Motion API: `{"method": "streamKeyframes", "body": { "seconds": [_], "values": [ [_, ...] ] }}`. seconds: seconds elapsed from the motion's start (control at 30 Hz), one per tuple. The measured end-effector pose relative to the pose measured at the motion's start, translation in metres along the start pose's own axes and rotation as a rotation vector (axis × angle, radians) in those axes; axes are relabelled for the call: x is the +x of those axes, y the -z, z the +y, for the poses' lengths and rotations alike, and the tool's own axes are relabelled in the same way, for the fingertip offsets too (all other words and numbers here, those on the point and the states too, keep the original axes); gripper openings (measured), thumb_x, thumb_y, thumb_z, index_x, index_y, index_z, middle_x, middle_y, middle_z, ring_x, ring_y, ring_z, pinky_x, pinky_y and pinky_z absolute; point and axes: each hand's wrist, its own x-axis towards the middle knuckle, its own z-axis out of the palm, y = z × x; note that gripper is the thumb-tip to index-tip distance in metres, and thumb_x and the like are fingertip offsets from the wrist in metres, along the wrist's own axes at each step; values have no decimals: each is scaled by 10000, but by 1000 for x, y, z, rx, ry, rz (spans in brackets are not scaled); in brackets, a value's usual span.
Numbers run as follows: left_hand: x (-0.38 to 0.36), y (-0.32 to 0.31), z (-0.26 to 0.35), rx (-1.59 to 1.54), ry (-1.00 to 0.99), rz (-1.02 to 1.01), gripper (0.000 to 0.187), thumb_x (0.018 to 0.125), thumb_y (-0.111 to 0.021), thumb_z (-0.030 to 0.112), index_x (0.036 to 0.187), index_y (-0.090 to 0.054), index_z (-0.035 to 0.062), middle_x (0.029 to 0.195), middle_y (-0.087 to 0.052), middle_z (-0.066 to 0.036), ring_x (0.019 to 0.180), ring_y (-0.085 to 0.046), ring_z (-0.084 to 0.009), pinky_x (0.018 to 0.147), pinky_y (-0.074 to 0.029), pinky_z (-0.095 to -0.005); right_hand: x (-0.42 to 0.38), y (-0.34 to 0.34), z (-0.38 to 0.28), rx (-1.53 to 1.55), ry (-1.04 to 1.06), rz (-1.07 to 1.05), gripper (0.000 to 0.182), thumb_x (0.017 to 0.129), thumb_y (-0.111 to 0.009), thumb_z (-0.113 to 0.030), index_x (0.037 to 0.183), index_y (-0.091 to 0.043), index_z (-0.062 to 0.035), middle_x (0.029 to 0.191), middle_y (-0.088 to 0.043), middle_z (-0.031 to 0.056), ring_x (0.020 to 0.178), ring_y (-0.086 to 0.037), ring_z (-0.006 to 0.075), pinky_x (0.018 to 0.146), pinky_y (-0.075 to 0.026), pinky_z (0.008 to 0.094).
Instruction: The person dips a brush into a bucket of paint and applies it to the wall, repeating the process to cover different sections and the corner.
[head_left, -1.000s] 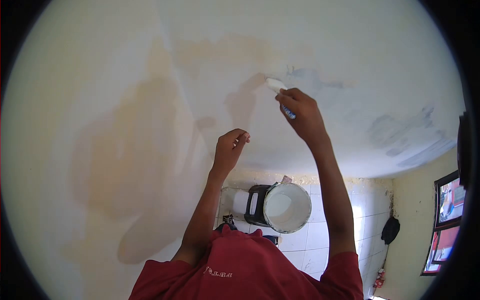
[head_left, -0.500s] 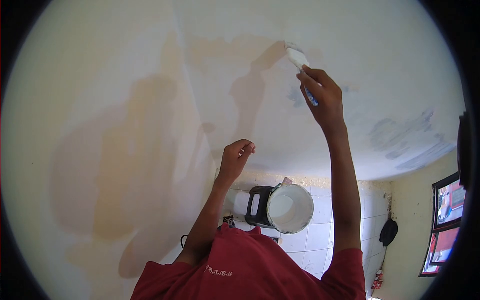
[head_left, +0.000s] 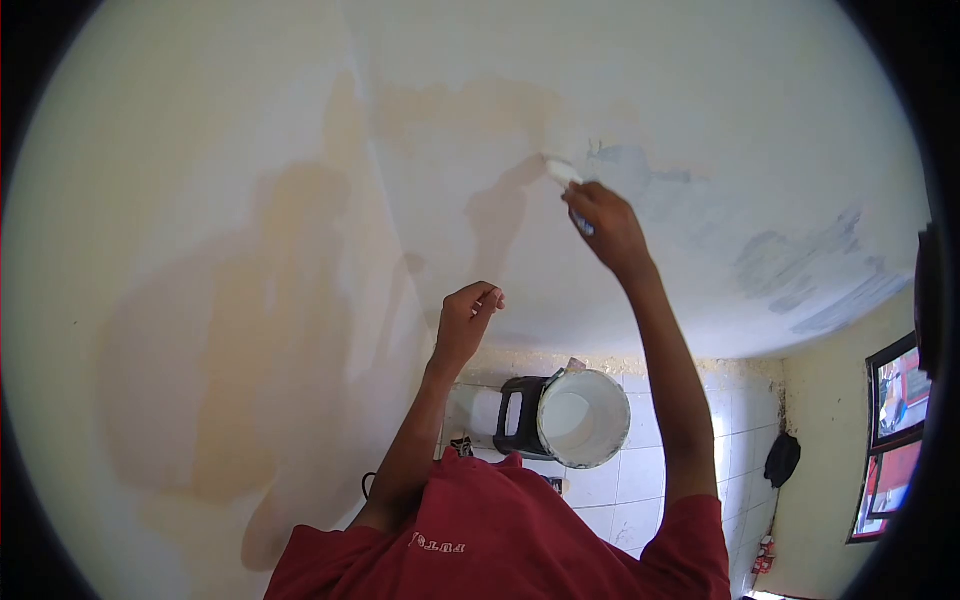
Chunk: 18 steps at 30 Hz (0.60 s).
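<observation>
Paintbrush [head_left: 565, 173] in right grip [head_left: 606, 222], bristles [head_left: 552, 162] beyond, at wall [head_left: 740, 110]

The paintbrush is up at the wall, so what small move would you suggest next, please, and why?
Probably sweep the paintbrush rightward: the right hand holds it up at the wall, and a grey patch shows just to its right.

Indoor room; tiled floor [head_left: 640, 485], window [head_left: 901, 392]

The right fingers [head_left: 590, 200] hide part of the brush [head_left: 563, 172], which looks blurred.
</observation>
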Motion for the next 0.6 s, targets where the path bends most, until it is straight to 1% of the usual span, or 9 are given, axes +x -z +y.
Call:
{"method": "streamKeyframes", "body": {
  "seconds": [0.03, 0.13, 0.17, 0.2, 0.23, 0.33, 0.43, 0.5, 0.6],
  "values": [
    [-1, -1, 2, 2, 6, 1, 203, 984, -560, 119, 887, -665, -26, 792, -681, -61, 754, -632, -129, 724, -494, -281, 15, 8, 4, -18, 29, 22, 247, 795, -706, 27, 1034, -681, -33, 998, -683, 156, 894, -685, 328, 762, -571, 384],
    [-2, -1, 6, 7, 2, 0, 205, 983, -561, 123, 889, -666, -25, 793, -682, -62, 755, -633, -131, 725, -495, -285, 57, 33, 3, -22, 45, 121, 250, 794, -714, 30, 1035, -689, -33, 993, -687, 150, 892, -693, 312, 757, -574, 372],
    [-3, 0, 7, 8, -5, 1, 204, 982, -562, 125, 890, -666, -25, 794, -683, -63, 757, -633, -132, 726, -494, -287, 66, 41, -2, -22, 47, 120, 250, 794, -714, 30, 1035, -689, -33, 993, -687, 150, 892, -693, 312, 757, -574, 372],
    [-3, 0, 7, 6, -4, 4, 204, 982, -562, 125, 890, -666, -25, 794, -683, -63, 757, -633, -132, 726, -494, -287, 73, 49, -7, -41, 50, 182, 263, 787, -700, 19, 1040, -679, -48, 1034, -682, 149, 920, -687, 312, 771, -575, 376],
    [-3, 1, 7, 7, -7, 7, 203, 981, -564, 125, 891, -666, -25, 794, -683, -63, 757, -633, -132, 726, -494, -286, 77, 51, -10, -59, 53, 244, 275, 780, -686, 7, 1046, -669, -62, 1075, -677, 148, 948, -682, 313, 785, -576, 380],
    [-3, 7, 6, -7, -16, 25, 200, 980, -564, 123, 893, -666, -26, 793, -682, -64, 758, -634, -133, 727, -494, -286, 69, 39, -22, -109, 129, 313, 273, 789, -685, 12, 1054, -670, -56, 1070, -677, 170, 943, -687, 320, 778, -582, 381],
    [-3, 10, 5, -20, -18, 38, 199, 980, -563, 120, 894, -666, -27, 794, -681, -65, 759, -634, -133, 729, -494, -285, 43, -5, -16, -137, 136, 255, 269, 792, -674, -4, 1058, -654, -43, 1076, -669, 203, 955, -683, 341, 759, -584, 397],
    [-1, 11, 5, -18, -21, 43, 198, 980, -562, 118, 895, -666, -27, 795, -680, -65, 760, -634, -132, 730, -494, -285, 21, -33, -12, -109, 99, 143, 280, 774, -665, -3, 1050, -639, -42, 1062, -666, 196, 956, -677, 336, 752, -579, 397],
    [-3, 13, 7, -23, -14, 49, 195, 979, -562, 114, 896, -665, -29, 797, -681, -65, 763, -635, -130, 730, -496, -282, -3, -45, -24, -36, 63, 37, 269, 773, -663, -5, 1038, -637, -40, 1050, -663, 187, 945, -674, 333, 747, -575, 398]
  ]
}}
